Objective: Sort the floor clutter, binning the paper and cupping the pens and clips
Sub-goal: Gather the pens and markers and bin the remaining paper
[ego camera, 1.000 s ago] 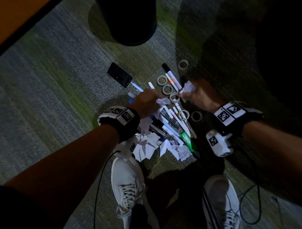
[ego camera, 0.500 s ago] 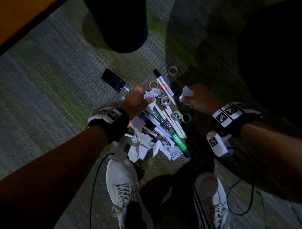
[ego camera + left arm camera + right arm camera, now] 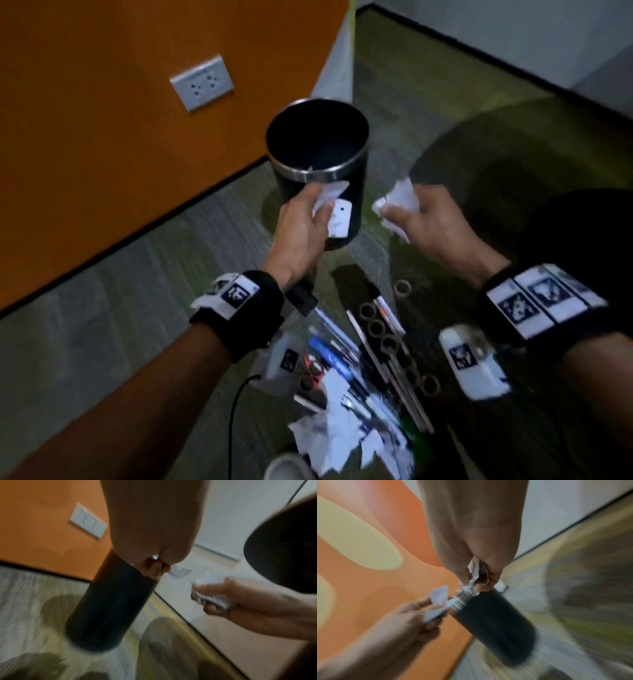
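A black bin (image 3: 291,137) with a metal rim stands open on the carpet by the orange wall. My left hand (image 3: 301,222) holds a white paper scrap (image 3: 330,195) just in front of the bin's near side. To its right, my right hand (image 3: 424,222) grips a crumpled paper ball (image 3: 399,198). Both hands show again in the right wrist view, left hand (image 3: 419,614) and right hand (image 3: 477,577), with the bin (image 3: 496,626) behind them. Pens, markers and tape rings (image 3: 376,329) lie on the floor below my wrists, beside more paper scraps (image 3: 329,438).
A socket plate (image 3: 202,84) sits on the orange wall (image 3: 102,137). A black phone (image 3: 301,298) lies on the carpet under my left wrist. A round dark object (image 3: 582,240) fills the right side. A white shoe (image 3: 287,467) and a cable (image 3: 236,404) are near the bottom.
Both hands have risen from the floor pile, each carrying paper, and moved up toward the bin. My head has tilted up, bringing the bin's opening and the wall into view.
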A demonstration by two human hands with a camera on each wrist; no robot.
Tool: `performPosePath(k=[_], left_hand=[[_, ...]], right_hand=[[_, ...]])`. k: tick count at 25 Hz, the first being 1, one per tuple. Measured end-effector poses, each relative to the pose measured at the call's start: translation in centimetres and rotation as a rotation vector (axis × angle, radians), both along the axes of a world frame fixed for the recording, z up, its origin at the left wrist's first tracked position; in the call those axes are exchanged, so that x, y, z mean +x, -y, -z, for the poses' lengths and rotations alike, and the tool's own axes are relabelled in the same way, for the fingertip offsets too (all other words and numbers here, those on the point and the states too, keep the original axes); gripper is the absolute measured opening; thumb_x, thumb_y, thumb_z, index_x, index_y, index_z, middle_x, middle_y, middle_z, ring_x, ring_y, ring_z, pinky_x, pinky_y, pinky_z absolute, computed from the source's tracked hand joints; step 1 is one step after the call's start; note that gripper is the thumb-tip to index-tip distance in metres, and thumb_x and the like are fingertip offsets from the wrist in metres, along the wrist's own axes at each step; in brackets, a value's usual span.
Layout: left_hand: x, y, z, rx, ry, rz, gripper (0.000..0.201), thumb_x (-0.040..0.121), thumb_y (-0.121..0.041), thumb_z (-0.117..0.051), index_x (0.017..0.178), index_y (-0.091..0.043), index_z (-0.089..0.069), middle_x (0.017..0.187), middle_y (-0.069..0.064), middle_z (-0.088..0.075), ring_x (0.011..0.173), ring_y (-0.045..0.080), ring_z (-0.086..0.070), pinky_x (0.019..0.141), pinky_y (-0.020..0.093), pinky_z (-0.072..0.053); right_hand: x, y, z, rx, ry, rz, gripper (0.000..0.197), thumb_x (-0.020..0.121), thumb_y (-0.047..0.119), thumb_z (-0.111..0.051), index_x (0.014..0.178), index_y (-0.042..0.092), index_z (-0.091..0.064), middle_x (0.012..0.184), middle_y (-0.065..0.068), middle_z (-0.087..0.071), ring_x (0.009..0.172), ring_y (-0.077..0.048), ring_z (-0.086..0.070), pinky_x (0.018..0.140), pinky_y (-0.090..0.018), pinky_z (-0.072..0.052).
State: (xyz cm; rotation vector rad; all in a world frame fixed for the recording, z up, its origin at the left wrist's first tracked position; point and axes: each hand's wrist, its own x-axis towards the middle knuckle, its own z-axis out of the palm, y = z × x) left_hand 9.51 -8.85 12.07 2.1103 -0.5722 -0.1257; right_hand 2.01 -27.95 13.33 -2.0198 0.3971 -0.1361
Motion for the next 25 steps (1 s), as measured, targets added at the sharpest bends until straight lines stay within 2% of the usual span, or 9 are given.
performPosePath(k=[3,6,9,11,15,18,20,23,25], left_hand=[[5.4,0.4,-3.4,-0.021,0.107,-0.174,0.027,0.098,-0.022,-0.050,0.122,-0.013,-0.059,0.114,0.010,-0.066,0.109,0.026,-0.059,0.081,0.026,-0.041],[9.3,2.0,-5.2,0.003,0.076,-0.331,0.034,0.096,-0.022,-0.052,0.127,-0.010,-0.056,0.123,0.012,-0.063,0.118,0.032,-0.054,0.094,0.040,-0.045],[11.3,2.8,-6.6,0.113,-0.012,-0.275,0.041,0.096,-0.021,-0.051,0.136,-0.015,-0.048,0.130,0.009,-0.061,0.119,0.027,-0.057,0.092,0.032,-0.048],[11.5,2.0,-6.8,0.130,0.008,-0.276,0.042,0.095,-0.017,-0.048,0.138,-0.016,-0.049,0.127,0.010,-0.063,0.115,0.025,-0.059,0.091,0.027,-0.048],[9.0,-1.2,-5.5,0.025,0.140,-0.291,0.028,0.095,-0.015,-0.049,0.120,-0.015,-0.062,0.105,-0.001,-0.068,0.089,0.010,-0.062,0.067,0.005,-0.042],[5.5,-3.5,-2.9,-0.051,0.109,-0.239,0.018,0.093,-0.019,-0.051,0.103,-0.021,-0.065,0.085,-0.002,-0.067,0.072,0.014,-0.062,0.062,0.018,-0.049],[2.0,-4.6,0.6,-0.022,-0.026,-0.144,0.014,0.091,-0.021,-0.052,0.097,-0.022,-0.064,0.074,-0.004,-0.062,0.065,0.013,-0.060,0.059,0.030,-0.050],[-3.5,-5.7,7.2,0.105,-0.184,0.046,0.012,0.089,-0.014,-0.054,0.088,-0.018,-0.065,0.064,-0.009,-0.056,0.056,-0.001,-0.052,0.058,0.026,-0.043],[-7.0,-6.2,11.2,0.176,-0.308,0.217,0.015,0.087,-0.018,-0.052,0.086,-0.018,-0.067,0.069,0.002,-0.066,0.061,0.012,-0.059,0.060,0.028,-0.044]], right_hand=[[7.3,-2.1,-4.8,0.043,0.120,0.039,0.004,0.086,0.019,-0.066,0.085,0.015,-0.065,0.077,0.002,-0.068,0.067,-0.011,-0.064,0.056,-0.023,-0.052],[13.9,-2.8,-5.6,0.144,0.100,0.137,0.024,0.075,0.023,-0.067,0.095,0.010,-0.070,0.091,-0.005,-0.074,0.082,-0.020,-0.072,0.072,-0.040,-0.062],[17.7,-2.2,-4.8,0.191,-0.070,0.065,0.045,0.068,0.033,-0.071,0.103,0.005,-0.068,0.097,-0.013,-0.074,0.085,-0.030,-0.072,0.080,-0.050,-0.060],[18.1,-1.7,-4.6,0.244,-0.140,0.064,0.043,0.071,0.036,-0.072,0.099,0.003,-0.066,0.089,-0.010,-0.073,0.078,-0.027,-0.071,0.075,-0.042,-0.059],[14.9,-1.2,-5.6,0.309,-0.002,0.093,0.006,0.089,0.004,-0.054,0.084,0.006,-0.057,0.073,-0.006,-0.053,0.058,-0.014,-0.052,0.050,-0.024,-0.041],[10.5,-1.6,-5.8,0.375,0.090,0.080,0.013,0.088,-0.001,-0.049,0.089,0.005,-0.060,0.074,-0.013,-0.059,0.054,-0.016,-0.056,0.055,-0.028,-0.050],[5.7,-2.7,-3.5,0.331,-0.011,-0.037,0.011,0.090,0.001,-0.053,0.096,0.001,-0.062,0.072,-0.017,-0.064,0.053,-0.019,-0.060,0.054,-0.029,-0.054],[-1.9,-3.5,3.1,0.201,-0.259,-0.249,0.012,0.092,-0.005,-0.054,0.095,-0.007,-0.066,0.060,-0.006,-0.066,0.045,-0.011,-0.060,0.046,-0.023,-0.051],[-6.4,-3.9,8.3,0.067,-0.441,-0.368,0.014,0.091,-0.005,-0.055,0.085,-0.003,-0.068,0.060,-0.008,-0.066,0.043,-0.004,-0.059,0.048,-0.024,-0.050]])
